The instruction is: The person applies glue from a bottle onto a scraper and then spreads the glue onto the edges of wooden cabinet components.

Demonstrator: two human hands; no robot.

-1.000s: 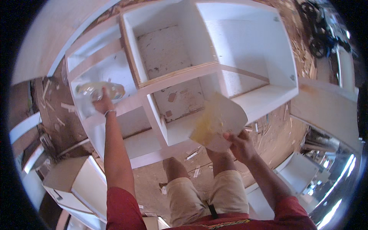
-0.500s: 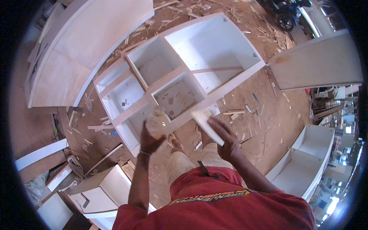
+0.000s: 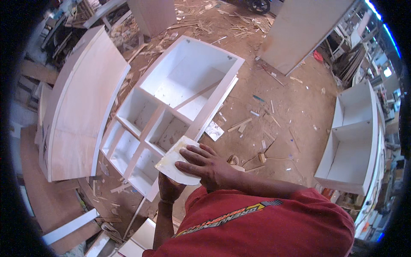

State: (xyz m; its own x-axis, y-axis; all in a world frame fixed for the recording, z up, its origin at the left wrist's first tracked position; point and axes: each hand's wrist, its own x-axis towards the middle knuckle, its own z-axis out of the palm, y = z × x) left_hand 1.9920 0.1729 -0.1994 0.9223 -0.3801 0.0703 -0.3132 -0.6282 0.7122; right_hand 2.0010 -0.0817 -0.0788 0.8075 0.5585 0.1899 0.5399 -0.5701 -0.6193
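A flat, off-white rectangular piece (image 3: 170,165) with yellowish patches is held in front of my body, tilted. My right hand (image 3: 204,165) holds it, fingers spread across its upper face and thumb out of sight. My left hand (image 3: 169,188) is directly under its near left edge, with its fingers mostly hidden by it. Whether the clear container seen earlier is still in that hand, I cannot tell. Just beyond both hands lies a white cabinet frame (image 3: 209,112) on the ground, its several open compartments facing up.
A long pale wooden panel unit (image 3: 81,115) stands at the left. Another white open cabinet (image 3: 353,141) is at the right, and a large board (image 3: 299,32) stands at the far right. Wood scraps (image 3: 239,125) litter the brown floor.
My hands have come together, the right one bringing the off-white piece left over my left hand. The clear container is now out of sight. My view has turned and shifted.
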